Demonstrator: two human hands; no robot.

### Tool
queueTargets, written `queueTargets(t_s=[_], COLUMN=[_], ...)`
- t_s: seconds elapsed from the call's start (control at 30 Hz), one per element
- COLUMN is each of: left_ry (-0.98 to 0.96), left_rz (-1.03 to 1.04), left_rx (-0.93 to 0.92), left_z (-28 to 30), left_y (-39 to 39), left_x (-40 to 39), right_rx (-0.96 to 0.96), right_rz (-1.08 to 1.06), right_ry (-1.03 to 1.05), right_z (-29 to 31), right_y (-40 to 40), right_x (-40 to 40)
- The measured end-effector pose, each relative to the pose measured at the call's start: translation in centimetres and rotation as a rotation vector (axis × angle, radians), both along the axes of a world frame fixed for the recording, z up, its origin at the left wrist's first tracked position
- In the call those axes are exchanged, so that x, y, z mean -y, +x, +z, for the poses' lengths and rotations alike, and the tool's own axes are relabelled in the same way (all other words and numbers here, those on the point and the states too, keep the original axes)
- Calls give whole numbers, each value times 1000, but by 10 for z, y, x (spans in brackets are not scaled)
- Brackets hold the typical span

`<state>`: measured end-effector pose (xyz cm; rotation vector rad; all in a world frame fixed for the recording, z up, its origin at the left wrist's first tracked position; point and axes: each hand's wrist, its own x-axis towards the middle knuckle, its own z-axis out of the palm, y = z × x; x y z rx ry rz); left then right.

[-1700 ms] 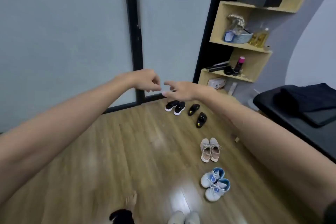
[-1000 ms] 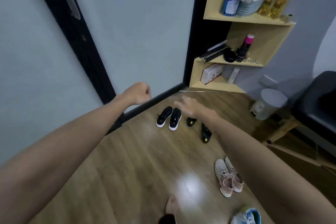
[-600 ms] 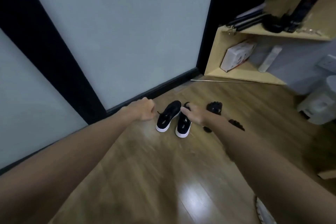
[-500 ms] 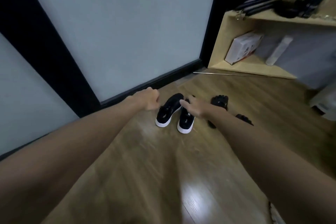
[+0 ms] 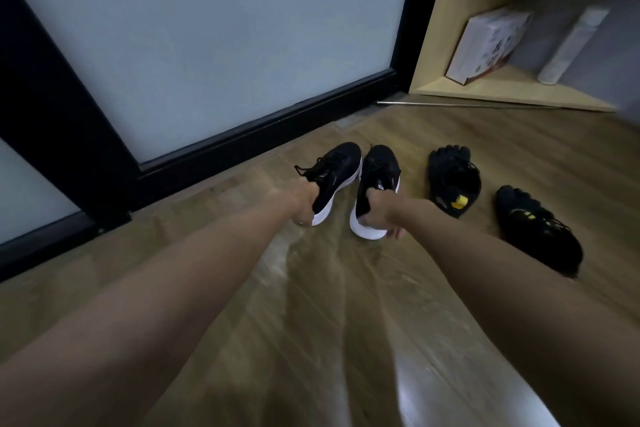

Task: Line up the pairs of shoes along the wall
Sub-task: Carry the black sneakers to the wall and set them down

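Observation:
Two black sneakers with white soles stand side by side on the wooden floor, toes toward the wall. My left hand [image 5: 300, 199] grips the heel opening of the left sneaker [image 5: 336, 175]. The heel of the right sneaker [image 5: 379, 172] is held by my right hand [image 5: 379, 215], with fingers inside the collar. To their right lie two black toe shoes: one [image 5: 453, 178] close by, the other [image 5: 533, 230] farther right and nearer me, partly behind my right forearm.
A frosted glass wall with a black base rail [image 5: 263, 130] runs behind the shoes. A wooden corner shelf [image 5: 485, 90] at the upper right holds a white box [image 5: 485, 43] and a white tube [image 5: 571, 45]. Bare floor lies left of the sneakers.
The view has dropped down close to the floor. Both hands reached forward and closed on the heels of the two black sneakers.

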<state>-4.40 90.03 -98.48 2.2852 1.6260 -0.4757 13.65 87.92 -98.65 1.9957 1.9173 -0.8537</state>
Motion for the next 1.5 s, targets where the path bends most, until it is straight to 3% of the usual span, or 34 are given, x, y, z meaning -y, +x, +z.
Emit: queueTargets(t_s=[0.1, 0.17, 0.3, 0.4, 0.6, 0.8, 0.97, 1.13, 1.5], left_ry=[52, 124, 239, 259, 245, 186, 109, 61, 165], left_rz=[-6, -49, -143, -122, 56, 216, 369, 519, 888], left_rx=[23, 31, 70, 163, 356, 361, 322, 277, 199], left_z=[-21, -26, 9, 82, 300, 487, 580, 621, 616], left_y=[-4, -6, -12, -26, -103, -217, -338, -489, -789], left_x=[-1, -3, 7, 21, 58, 148, 249, 378, 698], right_rx=[68, 104, 64, 6, -106, -185, -206, -220, -323], right_rz=[39, 78, 111, 164, 222, 412, 547, 716, 1116], right_ry=[17, 135, 245, 267, 344, 233, 99, -10, -6], right_z=[-20, -25, 12, 82, 293, 480, 576, 617, 597], right_y=[0, -4, -25, -50, -122, -235, -368, -535, -865], right_x=[3, 1, 8, 18, 45, 108, 176, 280, 557])
